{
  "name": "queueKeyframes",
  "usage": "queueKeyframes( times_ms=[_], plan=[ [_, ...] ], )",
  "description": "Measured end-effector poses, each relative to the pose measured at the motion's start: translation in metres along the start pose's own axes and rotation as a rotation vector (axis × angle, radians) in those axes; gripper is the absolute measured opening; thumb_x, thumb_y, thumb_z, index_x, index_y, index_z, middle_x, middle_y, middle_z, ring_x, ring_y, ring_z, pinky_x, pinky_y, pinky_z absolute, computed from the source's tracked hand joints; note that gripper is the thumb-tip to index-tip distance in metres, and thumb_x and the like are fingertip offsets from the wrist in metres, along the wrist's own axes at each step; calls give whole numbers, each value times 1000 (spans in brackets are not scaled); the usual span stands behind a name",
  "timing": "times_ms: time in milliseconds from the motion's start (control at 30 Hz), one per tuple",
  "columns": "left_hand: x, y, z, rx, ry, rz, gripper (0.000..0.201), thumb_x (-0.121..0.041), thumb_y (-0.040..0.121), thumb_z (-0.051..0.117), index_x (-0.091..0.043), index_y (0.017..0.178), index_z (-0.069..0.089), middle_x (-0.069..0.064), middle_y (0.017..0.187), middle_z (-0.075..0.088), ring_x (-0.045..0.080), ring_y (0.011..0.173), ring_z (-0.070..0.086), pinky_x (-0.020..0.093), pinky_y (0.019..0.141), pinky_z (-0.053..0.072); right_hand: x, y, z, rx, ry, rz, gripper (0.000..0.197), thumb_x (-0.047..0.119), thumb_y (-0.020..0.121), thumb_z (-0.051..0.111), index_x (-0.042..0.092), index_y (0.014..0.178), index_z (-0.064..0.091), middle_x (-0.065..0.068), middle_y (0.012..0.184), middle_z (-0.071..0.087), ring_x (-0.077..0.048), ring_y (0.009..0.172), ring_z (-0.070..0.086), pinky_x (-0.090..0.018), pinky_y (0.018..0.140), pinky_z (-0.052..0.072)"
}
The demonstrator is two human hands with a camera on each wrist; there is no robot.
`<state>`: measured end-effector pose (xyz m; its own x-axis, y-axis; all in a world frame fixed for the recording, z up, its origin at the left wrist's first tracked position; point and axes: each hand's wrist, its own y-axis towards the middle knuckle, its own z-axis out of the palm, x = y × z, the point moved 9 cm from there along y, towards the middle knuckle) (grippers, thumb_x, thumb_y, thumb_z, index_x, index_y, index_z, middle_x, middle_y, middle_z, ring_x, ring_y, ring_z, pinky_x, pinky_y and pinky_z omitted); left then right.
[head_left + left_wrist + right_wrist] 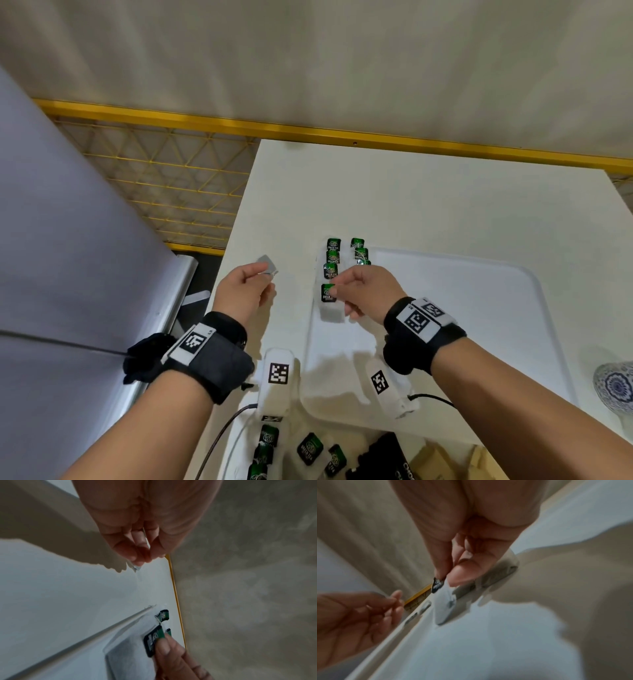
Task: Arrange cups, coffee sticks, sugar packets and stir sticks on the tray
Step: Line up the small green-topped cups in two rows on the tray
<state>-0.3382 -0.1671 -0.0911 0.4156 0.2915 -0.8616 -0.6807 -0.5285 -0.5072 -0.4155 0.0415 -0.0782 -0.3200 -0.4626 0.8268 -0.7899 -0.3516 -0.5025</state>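
A white tray (pixel 445 325) lies on the white table (pixel 428 198). Two short columns of green-labelled tea bags (pixel 333 257) sit at its far left corner. My right hand (pixel 337 291) pinches the green tag of the nearest tea bag (pixel 328 294) at the tray's left edge; its white pouch (pixel 444 609) hangs down onto the tray (pixel 471 649). My left hand (pixel 263 274) is over the table left of the tray and pinches a small silver-grey wrapper (pixel 268 264). In the left wrist view the wrapper (pixel 135 567) sticks out below my fingertips.
A box at the near edge holds more green tea bags (pixel 310 448), beside a black packet (pixel 387 455). A blue-and-white ceramic pot (pixel 616 387) stands at the right edge. A yellow mesh rack (pixel 164 178) and a grey panel (pixel 68 240) lie to the left.
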Motion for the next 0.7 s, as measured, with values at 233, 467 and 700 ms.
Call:
queueKeyframes(
  times_ms=[233, 467, 700],
  plan=[
    [12, 1, 10, 27, 24, -27, 15, -5, 91, 58, -18, 95, 63, 9, 89, 65, 19, 78, 61, 36, 85, 54, 8, 9, -17, -215, -212, -108, 22, 18, 78, 73, 23, 77, 52, 2, 65, 56, -16, 54, 55, -24, 53, 46],
    [-8, 8, -5, -121, 335, 111, 24, -6, 93, 46, -17, 106, 63, 2, 107, 61, 13, 86, 55, 20, 71, 44, -3, 1, -27, -246, -125, -127, 16, 13, 79, 70, 20, 80, 56, 5, 59, 50, -12, 54, 53, -29, 62, 52],
    [-10, 28, -5, -160, 734, 96, 45, -14, 86, 63, -15, 127, 46, 11, 127, 53, 27, 110, 55, 36, 92, 47, -18, -13, -24, -176, -159, -114, 8, 16, 80, 69, 22, 81, 64, 6, 66, 52, -8, 62, 48, -13, 62, 43]
  ],
)
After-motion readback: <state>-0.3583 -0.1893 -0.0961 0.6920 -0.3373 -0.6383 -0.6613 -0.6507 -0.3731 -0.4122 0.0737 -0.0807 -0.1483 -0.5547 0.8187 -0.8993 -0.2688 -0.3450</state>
